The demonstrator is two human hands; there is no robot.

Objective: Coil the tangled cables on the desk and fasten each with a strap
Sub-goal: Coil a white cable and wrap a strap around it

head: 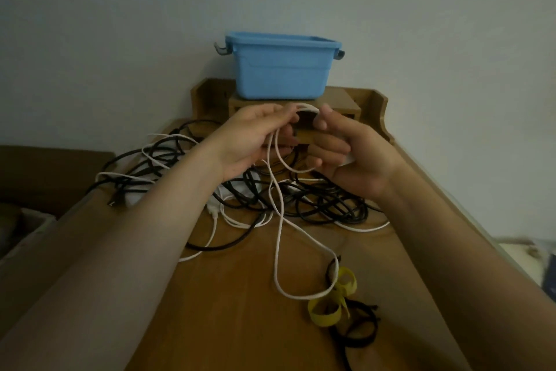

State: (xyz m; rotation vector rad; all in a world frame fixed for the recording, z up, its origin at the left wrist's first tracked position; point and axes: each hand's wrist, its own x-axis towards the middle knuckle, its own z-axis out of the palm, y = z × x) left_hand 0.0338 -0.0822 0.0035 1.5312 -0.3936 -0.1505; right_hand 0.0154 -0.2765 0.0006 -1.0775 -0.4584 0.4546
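Two hands are raised above the bench [228, 325], with a white cable [278, 238] strung between them. The left hand [252, 139] is closed on a small loop of it near the top; the right hand [352, 154] is curled around the cable's other part, with something white half hidden in its palm. From the hands the slack drops toward the person and ends in a long loop lying on the bench, nearer the right hand, beside the yellow straps [334, 300] and black straps [358, 331]. Beneath and beyond the hands lies the tangled heap [316, 199] of black and white cables. Where the held cable leaves the heap cannot be made out, and its plug is hidden.
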